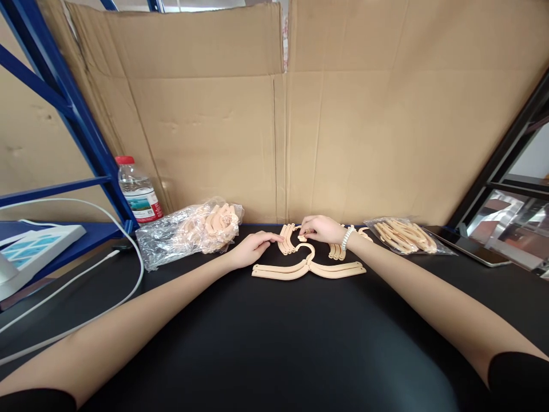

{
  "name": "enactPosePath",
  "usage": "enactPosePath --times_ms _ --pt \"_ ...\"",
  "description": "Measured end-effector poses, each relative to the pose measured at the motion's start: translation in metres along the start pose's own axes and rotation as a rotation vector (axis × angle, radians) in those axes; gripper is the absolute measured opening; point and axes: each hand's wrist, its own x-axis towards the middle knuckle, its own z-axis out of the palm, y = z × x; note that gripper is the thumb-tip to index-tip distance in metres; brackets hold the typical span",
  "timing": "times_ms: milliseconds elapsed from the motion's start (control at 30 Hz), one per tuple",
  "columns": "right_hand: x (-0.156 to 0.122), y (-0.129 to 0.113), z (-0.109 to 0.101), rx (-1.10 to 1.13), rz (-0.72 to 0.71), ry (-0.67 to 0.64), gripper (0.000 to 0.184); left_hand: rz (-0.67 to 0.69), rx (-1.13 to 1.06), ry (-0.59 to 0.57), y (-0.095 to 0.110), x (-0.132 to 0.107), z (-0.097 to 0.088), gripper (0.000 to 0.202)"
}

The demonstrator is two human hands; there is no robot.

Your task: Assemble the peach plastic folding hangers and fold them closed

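A beige plastic hanger (pixel 283 271) lies on the black table, its two arms spread and its hook (pixel 309 249) pointing away from me. Just beyond its left arm, my left hand (pixel 253 248) is open, with fingers stretched toward a row of loose curved hanger arms (pixel 286 240); the index fingertip is at their edge. My right hand (pixel 322 229), with a beaded bracelet on the wrist, pinches a small beige hanger part (pixel 302 238) behind the hook. More curved hanger arms (pixel 336 252) lie partly hidden under the right wrist, near other beige pieces (pixel 364 233).
A clear bag of beige parts (pixel 206 229) lies at left, beside a red-capped water bottle (pixel 139 191). Another bag of hanger pieces (pixel 403 236) and a dark flat device (pixel 469 247) are at right. A white cable (pixel 139 257) loops at left; cardboard (pixel 364 143) stands behind.
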Motion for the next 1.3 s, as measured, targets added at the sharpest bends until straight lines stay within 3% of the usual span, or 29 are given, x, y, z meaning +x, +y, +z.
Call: enactPosePath --times_ms 100,233,400,500,633,800,1133,1300 --pt "-0.002 0.000 -0.001 0.039 0.024 0.077 0.014 0.000 0.007 -0.001 0.001 0.000 0.000 0.034" --pt "-0.004 -0.003 -0.005 0.129 0.101 0.284 0.014 0.013 0.010 0.009 0.001 0.000 0.001 0.030" --pt "-0.009 -0.016 -0.011 0.321 0.278 0.613 0.017 0.036 0.006 0.014 0.003 0.000 0.002 0.024" --pt "-0.022 -0.034 -0.016 0.506 0.393 0.703 0.027 0.059 0.001 0.004 0.004 0.001 0.002 0.020" --pt "-0.049 -0.068 -0.024 0.756 0.466 0.671 0.037 0.080 0.018 -0.015 0.004 0.003 0.002 0.019" --pt "-0.071 -0.099 -0.019 0.967 0.493 0.659 0.033 0.048 0.055 0.010 0.005 0.004 0.001 0.021" --pt "-0.083 -0.118 -0.020 1.325 0.488 0.659 0.023 -0.194 0.090 0.134 0.012 0.000 0.004 0.024" --pt "-0.089 -0.128 -0.014 1.451 0.494 0.598 0.012 -0.354 0.106 0.220 0.008 0.000 0.000 0.012"
